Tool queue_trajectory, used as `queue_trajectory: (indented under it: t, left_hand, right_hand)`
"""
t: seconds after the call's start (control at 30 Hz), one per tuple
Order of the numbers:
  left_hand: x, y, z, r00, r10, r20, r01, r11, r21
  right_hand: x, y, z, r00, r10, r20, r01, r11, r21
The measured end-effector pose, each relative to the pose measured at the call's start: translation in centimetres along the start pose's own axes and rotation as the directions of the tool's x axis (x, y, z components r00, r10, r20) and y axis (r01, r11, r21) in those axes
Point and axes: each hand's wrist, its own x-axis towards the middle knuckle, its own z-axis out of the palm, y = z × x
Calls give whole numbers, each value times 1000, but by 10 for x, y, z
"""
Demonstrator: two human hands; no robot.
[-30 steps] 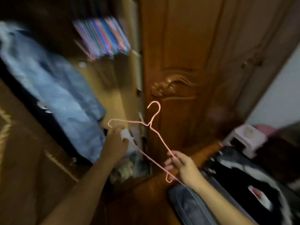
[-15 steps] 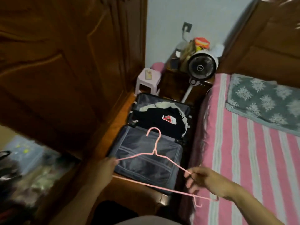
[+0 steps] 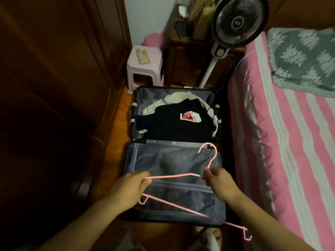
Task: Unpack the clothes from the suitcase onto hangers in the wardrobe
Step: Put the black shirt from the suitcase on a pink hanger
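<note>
Both hands hold one pink wire hanger (image 3: 174, 175) above the open suitcase (image 3: 174, 180). The left hand (image 3: 131, 185) pinches the left end of the hanger's shoulder bar; the right hand (image 3: 218, 183) grips it just below the hook, fingers curled round the wire. The hook stands up over the suitcase's hinge line, and the bottom bar slants down to the right, its end clip past the case's near right corner.

The suitcase lies flat on the wooden floor (image 3: 117, 127), filling most of the strip between the wardrobe doors (image 3: 54, 87) on the left and the pink striped bed (image 3: 290, 151) on the right — only a thin band of floor shows along the left side, and the bed edge sits just beside the case. The near half is a zipped grey mesh panel; its contents cannot be made out. The far half holds dark clothes (image 3: 172, 124) with a red-and-white patch, over something pale that is mostly hidden.

Beyond the case a small pink stool (image 3: 145, 69) and a fan (image 3: 239, 20) on a white pole close off the far end. The fan's top is cut off by the frame, and the wardrobe side is too dark to read — its doors appear closed.
</note>
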Motion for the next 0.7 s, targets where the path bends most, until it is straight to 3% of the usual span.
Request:
queue_trajectory:
  t: [0.13,0.2,0.27,0.37,0.43,0.53,0.63,0.7]
  left_hand:
    - [114,-88,81,984,-174,-27,172,983,-65]
    - [179,-123,119,980,-187,-66,187,982,-3]
    - [251,-152,157,982,-163,-90,169,984,62]
    - [348,-169,191,967,-170,-188,186,980,75]
    - [401,-176,205,960,-175,-220,201,974,106]
    - [445,-195,215,960,-244,-134,268,940,210]
    - [449,-196,212,939,-241,-244,302,919,255]
    - [444,-176,193,940,-149,-306,232,938,257]
  right_hand:
    - [126,55,56,989,90,-119,-98,993,-64]
    - [186,88,76,977,110,-184,-134,983,-125]
    - [245,126,102,959,159,-235,-181,981,-74]
    - [309,174,128,963,130,-236,-150,986,-69]
    - [331,193,132,961,114,-252,-150,980,-129]
    - [334,196,121,932,98,-350,-140,985,-97]
    - [317,177,98,915,87,-393,-141,984,-109]
    - [312,165,84,903,78,-423,-142,982,-121]
